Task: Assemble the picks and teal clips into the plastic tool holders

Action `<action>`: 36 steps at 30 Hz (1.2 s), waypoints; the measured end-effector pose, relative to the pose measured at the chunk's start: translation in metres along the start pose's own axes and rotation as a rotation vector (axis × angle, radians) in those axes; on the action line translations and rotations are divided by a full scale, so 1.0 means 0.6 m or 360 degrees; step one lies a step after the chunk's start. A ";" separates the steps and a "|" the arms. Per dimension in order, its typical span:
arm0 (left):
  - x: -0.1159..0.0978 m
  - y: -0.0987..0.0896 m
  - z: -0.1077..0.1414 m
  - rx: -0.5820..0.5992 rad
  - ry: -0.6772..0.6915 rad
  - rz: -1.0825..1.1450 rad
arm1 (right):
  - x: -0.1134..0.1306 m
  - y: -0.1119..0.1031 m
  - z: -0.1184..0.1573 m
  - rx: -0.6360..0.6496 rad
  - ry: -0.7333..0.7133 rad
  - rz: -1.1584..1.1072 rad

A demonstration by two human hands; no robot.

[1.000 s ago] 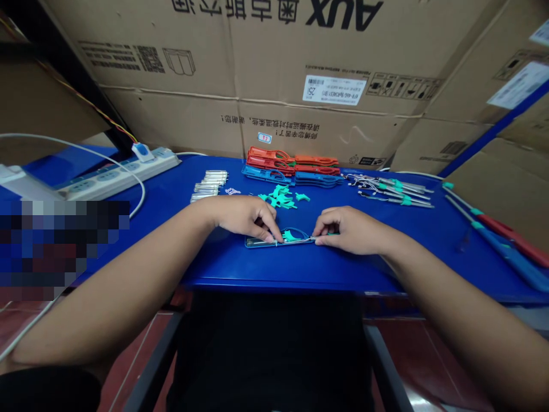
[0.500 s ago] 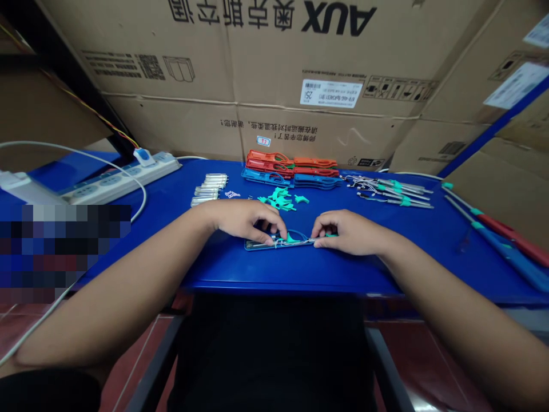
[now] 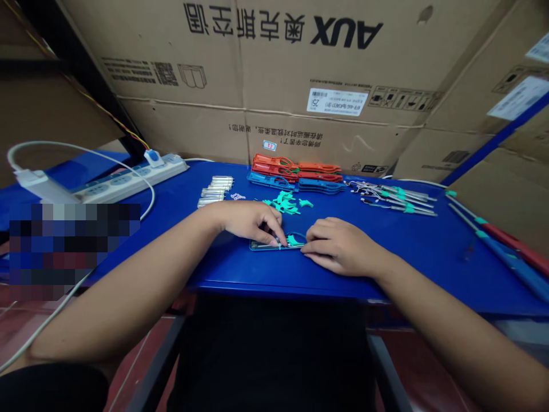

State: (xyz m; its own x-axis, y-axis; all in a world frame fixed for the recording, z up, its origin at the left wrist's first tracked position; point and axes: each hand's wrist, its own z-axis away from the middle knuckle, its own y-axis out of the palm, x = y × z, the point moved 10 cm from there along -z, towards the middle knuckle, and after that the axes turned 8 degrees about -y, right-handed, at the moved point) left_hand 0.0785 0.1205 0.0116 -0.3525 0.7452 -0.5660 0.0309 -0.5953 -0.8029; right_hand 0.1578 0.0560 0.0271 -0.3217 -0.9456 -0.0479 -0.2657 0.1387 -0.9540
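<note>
A blue plastic casing half (image 3: pixel 262 248) lies on the table in front of me, with thin wires and small metal parts inside it. A light green trigger-like piece (image 3: pixel 294 241) sits near its ring-shaped opening. My left hand (image 3: pixel 253 223) reaches over from the left. Its thumb and index finger are closed at the wiring in the casing; what lies between the tips is too small to make out. The fingers of my right hand (image 3: pixel 341 246) are bent together over the casing's right end and hide it.
Behind are stacked orange, red and blue casings (image 3: pixel 295 171) and loose green pieces (image 3: pixel 285 201). Metal cylinders (image 3: pixel 217 189) stand left; metal rods with wires (image 3: pixel 398 197) lie right. Blue and red handled tools (image 3: pixel 510 246) line the right edge. A power strip (image 3: pixel 132 183) and cable are left.
My right hand has turned palm-down and slid left along the casing, covering its right end. My left fingertips stay at the wiring, slightly shifted. The whole view has moved a little.
</note>
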 end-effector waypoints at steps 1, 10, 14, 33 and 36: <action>0.000 -0.001 0.000 -0.0005 -0.0002 0.0005 | 0.004 0.000 0.000 -0.0001 -0.0034 0.0055; 0.004 0.002 -0.001 0.0001 0.0005 0.0029 | 0.001 -0.004 0.005 -0.0055 -0.0034 0.0190; 0.013 0.005 -0.001 0.0012 -0.0030 0.0025 | -0.006 -0.001 0.006 -0.0072 0.0039 0.0104; -0.003 0.001 0.002 -0.0004 0.0023 -0.0040 | -0.031 -0.022 0.003 -0.0019 0.0255 -0.0160; -0.005 0.000 0.003 -0.0003 0.0042 -0.0023 | -0.117 -0.065 0.018 -0.0130 0.0581 -0.0181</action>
State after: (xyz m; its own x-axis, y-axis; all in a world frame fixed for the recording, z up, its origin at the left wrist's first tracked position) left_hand 0.0780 0.1179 0.0137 -0.3280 0.7615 -0.5591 0.0279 -0.5838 -0.8114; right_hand 0.2006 0.1135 0.0643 -0.5844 -0.7914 0.1795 -0.3849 0.0756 -0.9198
